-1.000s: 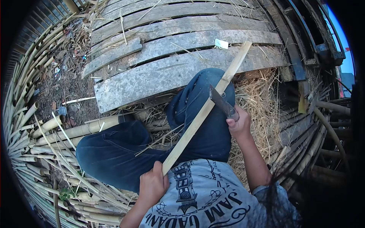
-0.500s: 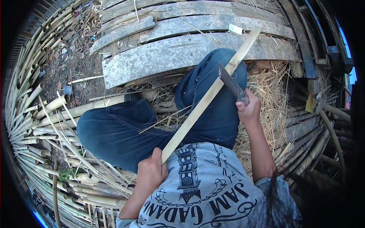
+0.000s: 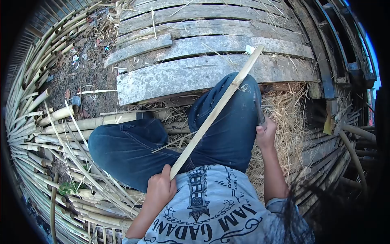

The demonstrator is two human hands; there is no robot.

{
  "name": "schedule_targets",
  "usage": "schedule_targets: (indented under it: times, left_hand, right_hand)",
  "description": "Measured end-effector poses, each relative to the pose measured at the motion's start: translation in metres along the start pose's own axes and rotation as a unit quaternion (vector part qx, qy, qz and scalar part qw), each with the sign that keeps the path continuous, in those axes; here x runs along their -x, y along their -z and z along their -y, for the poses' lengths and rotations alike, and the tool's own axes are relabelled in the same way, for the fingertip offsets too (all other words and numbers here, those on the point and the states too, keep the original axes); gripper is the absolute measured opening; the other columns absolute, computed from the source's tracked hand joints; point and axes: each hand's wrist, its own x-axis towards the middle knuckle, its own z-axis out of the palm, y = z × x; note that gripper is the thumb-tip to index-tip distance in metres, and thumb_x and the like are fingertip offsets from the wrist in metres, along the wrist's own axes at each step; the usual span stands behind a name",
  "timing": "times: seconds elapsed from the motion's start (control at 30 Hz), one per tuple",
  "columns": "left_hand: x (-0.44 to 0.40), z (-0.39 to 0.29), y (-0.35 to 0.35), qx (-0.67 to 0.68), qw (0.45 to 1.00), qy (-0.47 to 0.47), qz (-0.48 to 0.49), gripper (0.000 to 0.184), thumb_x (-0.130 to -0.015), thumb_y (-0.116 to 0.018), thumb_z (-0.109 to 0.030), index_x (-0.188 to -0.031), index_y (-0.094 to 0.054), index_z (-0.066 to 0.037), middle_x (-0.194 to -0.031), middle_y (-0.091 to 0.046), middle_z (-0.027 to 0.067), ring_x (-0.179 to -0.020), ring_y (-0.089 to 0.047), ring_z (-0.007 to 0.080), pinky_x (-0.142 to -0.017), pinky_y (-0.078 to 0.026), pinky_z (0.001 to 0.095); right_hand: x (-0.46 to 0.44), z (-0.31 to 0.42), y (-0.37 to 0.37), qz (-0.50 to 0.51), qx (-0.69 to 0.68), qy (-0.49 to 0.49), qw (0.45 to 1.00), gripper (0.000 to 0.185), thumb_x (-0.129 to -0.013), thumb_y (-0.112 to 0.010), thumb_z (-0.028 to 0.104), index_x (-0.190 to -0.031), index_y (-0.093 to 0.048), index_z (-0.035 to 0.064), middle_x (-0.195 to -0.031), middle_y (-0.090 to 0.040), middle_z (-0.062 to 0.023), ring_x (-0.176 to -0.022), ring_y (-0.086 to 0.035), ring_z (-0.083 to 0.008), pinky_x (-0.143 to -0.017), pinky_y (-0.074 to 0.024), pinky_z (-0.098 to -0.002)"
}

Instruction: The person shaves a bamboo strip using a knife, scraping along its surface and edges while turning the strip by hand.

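My left hand is closed round the near end of a long, pale bamboo strip. The strip slants up and away across my raised right thigh and knee, its far end over the wooden slats. In my right hand is a machete with a dark blade, gripped by its handle. The blade points away from me beside the outer right side of my knee, apart from the strip. Seen nearly edge-on, its full shape is hard to make out.
Weathered wooden slats lie in front of my legs. Straw-like shavings heap up on the right. Many cut bamboo poles and thin split pieces spread along the left. Dark timber framing stands at the far right.
The machete has left the strip, swinging from across it to the right side of my knee. My left hand keeps hold of the strip. The camera view has shifted a little.
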Motion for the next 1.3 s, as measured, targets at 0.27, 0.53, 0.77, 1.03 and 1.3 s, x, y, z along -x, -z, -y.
schedule_targets:
  times: [0.27, 0.53, 0.77, 1.03, 1.3]
  left_hand:
    - [-0.022, -0.014, -0.006, -0.01, 0.997, -0.058, 0.044, 0.013, -0.079, -0.056, -0.006, -0.083, -0.045, 0.0, -0.058, -0.055, 0.023, -0.055, -0.057, 0.0426, -0.053, -0.047, 0.0496]
    - [0.012, 0.003, -0.003, -0.065, 0.997, -0.025, 0.036, 0.011, -0.078, -0.055, -0.003, -0.083, -0.045, 0.0, -0.057, -0.055, 0.0232, -0.056, -0.057, 0.0426, -0.052, -0.046, 0.0496]
    - [0.0, 0.006, 0.002, -0.003, 0.997, -0.066, 0.047, 0.013, -0.079, -0.057, -0.005, -0.083, -0.046, 0.0, -0.057, -0.055, 0.0234, -0.057, -0.058, 0.0426, -0.055, -0.047, 0.0498]
    - [0.003, -0.001, -0.001, -0.032, 0.998, -0.051, 0.036, 0.013, -0.081, -0.057, -0.008, -0.082, -0.046, 0.0, -0.056, -0.055, 0.0242, -0.056, -0.057, 0.0434, -0.054, -0.047, 0.051]
    - [0.004, -0.015, 0.01, -0.059, 0.997, -0.049, -0.001, 0.013, -0.08, -0.058, -0.009, -0.084, -0.048, -0.001, -0.057, -0.056, 0.0242, -0.056, -0.058, 0.0434, -0.054, -0.048, 0.0513]
  right_hand:
    - [-0.007, 0.012, 0.016, 0.06, 0.153, 0.026, 0.986, 0.079, -0.068, -0.05, 0.083, -0.064, -0.051, 0.0043, -0.049, -0.049, -0.0125, -0.049, -0.057, -0.0342, -0.048, -0.0439, -0.0408]
    - [-0.006, 0.004, 0.004, 0.017, 0.114, -0.004, 0.993, 0.086, -0.065, -0.044, 0.089, -0.063, -0.045, 0.0032, -0.047, -0.044, -0.0112, -0.048, -0.054, -0.0344, -0.045, -0.0399, -0.0388]
    - [-0.001, 0.014, 0.008, 0.007, 0.104, 0.015, 0.994, 0.084, -0.067, -0.044, 0.088, -0.065, -0.047, 0.004, -0.05, -0.046, -0.0116, -0.049, -0.055, -0.035, -0.046, -0.0418, -0.0398]
    - [-0.013, 0.0, 0.03, 0.088, 0.194, 0.121, 0.969, 0.074, -0.069, -0.053, 0.08, -0.067, -0.05, 0.0055, -0.051, -0.05, -0.0123, -0.052, -0.059, -0.0336, -0.046, -0.0439, -0.0402]
    - [-0.026, 0.021, 0.041, 0.056, 0.203, 0.097, 0.973, 0.059, -0.072, -0.065, 0.064, -0.068, -0.053, 0.0063, -0.054, -0.054, -0.0102, -0.05, -0.059, -0.0312, -0.046, -0.0455, -0.04]
